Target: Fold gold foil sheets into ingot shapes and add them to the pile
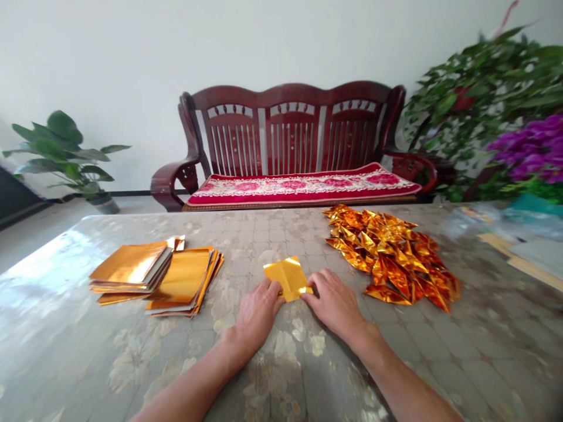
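A square sheet of gold foil paper (288, 276) lies between my hands at the middle of the table, with creases across it. My left hand (260, 302) pinches its near left edge between thumb and fingers. On the other side, my right hand (332, 298) grips the right corner, where the paper looks turned up. Left of them sit two stacks of gold foil paper, one stack (127, 265) partly overlapping the other stack (185, 278). A heap of folded gold foil pieces (391, 255) with pointed ends spreads out to the right.
The table (281, 363) has a patterned, glossy cover. Plastic bags (472, 220) and flat cardboard pieces (523, 261) lie at its right edge, near purple flowers (534, 149). Behind stands a dark wooden bench (290, 132) with a red cushion (303, 186). A potted plant (73, 155) is at the left.
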`<action>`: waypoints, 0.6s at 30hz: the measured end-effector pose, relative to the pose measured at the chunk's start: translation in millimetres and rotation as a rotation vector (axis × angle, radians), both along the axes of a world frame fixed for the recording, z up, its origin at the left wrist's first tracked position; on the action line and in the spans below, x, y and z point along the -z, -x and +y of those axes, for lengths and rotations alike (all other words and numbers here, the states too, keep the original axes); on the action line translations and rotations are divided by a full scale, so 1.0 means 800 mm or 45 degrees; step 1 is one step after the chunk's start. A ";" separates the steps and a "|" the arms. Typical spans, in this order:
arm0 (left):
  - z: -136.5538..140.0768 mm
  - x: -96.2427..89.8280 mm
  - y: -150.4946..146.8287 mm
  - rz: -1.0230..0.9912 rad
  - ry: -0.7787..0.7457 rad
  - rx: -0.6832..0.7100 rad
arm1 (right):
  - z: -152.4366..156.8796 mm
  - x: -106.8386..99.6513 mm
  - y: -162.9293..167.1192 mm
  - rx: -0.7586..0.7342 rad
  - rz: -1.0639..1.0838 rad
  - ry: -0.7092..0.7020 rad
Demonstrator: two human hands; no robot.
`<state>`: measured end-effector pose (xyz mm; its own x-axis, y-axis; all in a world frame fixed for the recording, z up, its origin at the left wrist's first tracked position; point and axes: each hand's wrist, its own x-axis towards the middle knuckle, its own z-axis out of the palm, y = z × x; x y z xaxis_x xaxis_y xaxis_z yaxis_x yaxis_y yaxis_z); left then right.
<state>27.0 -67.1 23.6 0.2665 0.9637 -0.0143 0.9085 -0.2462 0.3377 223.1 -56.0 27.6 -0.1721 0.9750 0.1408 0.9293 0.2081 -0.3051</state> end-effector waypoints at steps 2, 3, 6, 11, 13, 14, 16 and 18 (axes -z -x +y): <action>-0.002 -0.001 -0.003 0.035 0.019 -0.005 | 0.000 0.001 0.001 0.014 0.006 -0.004; -0.003 -0.003 -0.004 0.051 0.026 -0.005 | 0.000 0.001 0.001 0.020 0.018 -0.013; -0.006 -0.006 -0.006 0.079 0.026 -0.008 | 0.001 0.003 0.001 0.018 0.076 -0.047; -0.009 -0.003 -0.005 0.052 -0.006 -0.008 | 0.002 0.006 0.004 0.085 0.251 0.028; -0.011 0.001 -0.004 0.019 -0.038 -0.001 | 0.003 0.009 0.006 0.108 0.373 0.064; -0.011 0.003 -0.004 -0.003 -0.079 -0.002 | 0.003 0.010 0.007 0.105 0.443 0.057; -0.012 0.007 -0.004 -0.066 -0.252 -0.003 | 0.002 0.013 0.009 0.046 0.558 -0.030; -0.013 0.008 -0.004 -0.135 -0.536 0.031 | -0.001 0.013 0.010 -0.096 0.574 -0.208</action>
<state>30.1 -77.3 17.2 0.2680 0.8730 0.4076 0.8664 -0.4034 0.2944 214.9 -57.2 17.3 -0.1282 0.9211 0.3677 0.6924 0.3486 -0.6317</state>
